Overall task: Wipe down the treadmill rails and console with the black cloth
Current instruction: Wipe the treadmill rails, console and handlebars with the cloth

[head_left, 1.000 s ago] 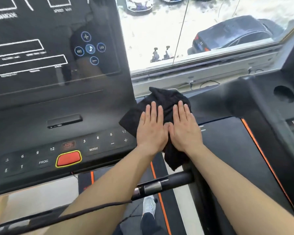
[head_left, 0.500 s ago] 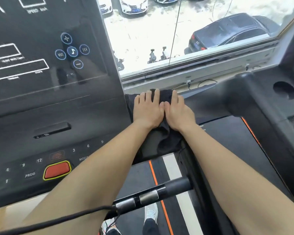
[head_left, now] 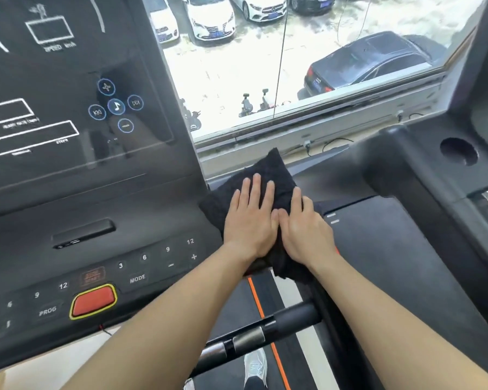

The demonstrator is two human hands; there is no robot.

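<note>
Head view: flat hands press black cloth (head_left: 268, 178) beside console (head_left: 96, 192), window (head_left: 293, 66) ahead.

A big window (head_left: 279, 80) is seen straight ahead, daylight pouring in. White cars (head_left: 209, 21) and a dark sedan (head_left: 369, 63) are parked outside below, scooters (head_left: 254, 105) lined up near the pale sill (head_left: 307, 130).

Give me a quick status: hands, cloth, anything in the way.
Left hand and right hand flat, side by side, pressing the black cloth. Cloth beside the console. Nothing blocking.
</note>
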